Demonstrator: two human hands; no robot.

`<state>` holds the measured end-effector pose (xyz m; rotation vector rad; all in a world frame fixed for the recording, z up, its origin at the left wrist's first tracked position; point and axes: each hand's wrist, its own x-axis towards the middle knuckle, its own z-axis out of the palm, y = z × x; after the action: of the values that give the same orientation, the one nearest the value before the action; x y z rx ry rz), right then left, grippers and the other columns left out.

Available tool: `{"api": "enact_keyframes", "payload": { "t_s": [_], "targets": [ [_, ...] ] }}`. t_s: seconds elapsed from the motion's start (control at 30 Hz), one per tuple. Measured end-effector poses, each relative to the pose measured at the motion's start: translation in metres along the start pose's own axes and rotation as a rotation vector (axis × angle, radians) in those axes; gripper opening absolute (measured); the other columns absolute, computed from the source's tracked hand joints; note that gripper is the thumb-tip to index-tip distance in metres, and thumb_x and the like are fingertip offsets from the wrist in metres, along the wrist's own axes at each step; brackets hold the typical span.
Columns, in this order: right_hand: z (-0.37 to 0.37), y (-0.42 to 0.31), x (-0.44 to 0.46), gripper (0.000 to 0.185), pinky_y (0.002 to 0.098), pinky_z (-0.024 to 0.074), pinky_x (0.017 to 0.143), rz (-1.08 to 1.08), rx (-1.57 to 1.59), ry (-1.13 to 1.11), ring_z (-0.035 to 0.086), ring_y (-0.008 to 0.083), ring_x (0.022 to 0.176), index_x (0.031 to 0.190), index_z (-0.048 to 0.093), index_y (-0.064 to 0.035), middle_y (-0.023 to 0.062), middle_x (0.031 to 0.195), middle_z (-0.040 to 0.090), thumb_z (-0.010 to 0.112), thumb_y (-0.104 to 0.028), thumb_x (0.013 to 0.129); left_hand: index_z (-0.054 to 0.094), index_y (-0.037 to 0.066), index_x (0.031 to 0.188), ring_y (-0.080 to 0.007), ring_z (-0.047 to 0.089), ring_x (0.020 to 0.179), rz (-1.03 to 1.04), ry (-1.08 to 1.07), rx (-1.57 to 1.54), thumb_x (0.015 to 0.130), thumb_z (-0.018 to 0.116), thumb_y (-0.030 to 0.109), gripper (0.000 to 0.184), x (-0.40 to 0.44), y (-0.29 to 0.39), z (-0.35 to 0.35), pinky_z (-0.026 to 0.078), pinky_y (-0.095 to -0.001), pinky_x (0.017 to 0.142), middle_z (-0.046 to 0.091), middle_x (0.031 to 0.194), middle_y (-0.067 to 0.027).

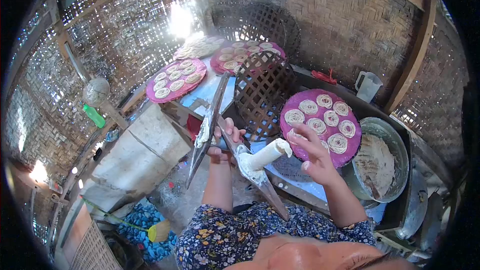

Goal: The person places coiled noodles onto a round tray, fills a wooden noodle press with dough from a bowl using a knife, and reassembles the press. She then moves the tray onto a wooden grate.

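Note:
My left hand [226,137] is wrapped round the parts of a wooden dough press. One part is a long dark wooden bar [212,115] with white dough stuck to its side. The other is a wooden handle with a pale plunger [265,156] standing out of it, dough smeared round the base and clinging to the tip. My right hand [317,157] is beside that tip, fingers apart and slightly bent. Behind it a round pink tray [294,104] carries several coiled dough rosettes [324,101], partly covered by my fingers.
At right stands a large metal basin [404,142] of dough mixture [375,167]. A clear plastic jug [368,87] is behind it. Open-weave baskets [260,92] stand at the back. More pink trays [152,90] of coils lie along the woven wall. A pale box-like surface [135,155] is at left.

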<state>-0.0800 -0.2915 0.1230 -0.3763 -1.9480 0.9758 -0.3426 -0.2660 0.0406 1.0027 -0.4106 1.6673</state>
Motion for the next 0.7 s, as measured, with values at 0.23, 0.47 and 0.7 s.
{"api": "enact_keyframes", "payload": {
  "t_s": [0.23,0.47,0.7],
  "targets": [
    [0.006,0.008,-0.006,0.054,0.0473,0.0236,0.098,-0.158,-0.507,-0.043,0.033,0.036,0.12,0.113,0.058,-0.0112,0.0182,0.133,0.034,0.065,-0.044,0.07,0.054,0.012,0.082,-0.0249,0.056,0.076,-0.034,-0.01,-0.041,0.049,0.069,0.006,0.037,0.0,0.001,-0.009,0.039,-0.0476,0.097,0.041,0.084,-0.0067],
    [0.002,0.0,-0.004,0.054,0.0461,0.0251,0.098,-0.034,-0.245,0.026,0.033,0.034,0.121,0.113,0.057,-0.0099,0.0177,0.133,0.033,0.064,-0.044,0.071,0.055,0.01,0.084,-0.0276,0.055,0.076,-0.044,-0.045,-0.087,0.049,0.07,0.003,0.038,0.008,-0.007,-0.017,0.036,-0.0511,0.098,0.042,0.087,-0.0097],
    [-0.031,0.0,-0.021,0.062,0.0454,0.0249,0.1,0.019,-0.342,0.043,0.032,0.0365,0.121,0.122,0.05,-0.0095,0.0189,0.133,0.033,0.064,-0.045,0.073,0.059,0.016,0.094,-0.0213,0.051,0.077,-0.061,-0.068,-0.008,0.053,0.07,0.006,0.044,0.009,-0.023,-0.018,0.036,-0.0452,0.098,0.04,0.09,-0.0066]
  ]
}}
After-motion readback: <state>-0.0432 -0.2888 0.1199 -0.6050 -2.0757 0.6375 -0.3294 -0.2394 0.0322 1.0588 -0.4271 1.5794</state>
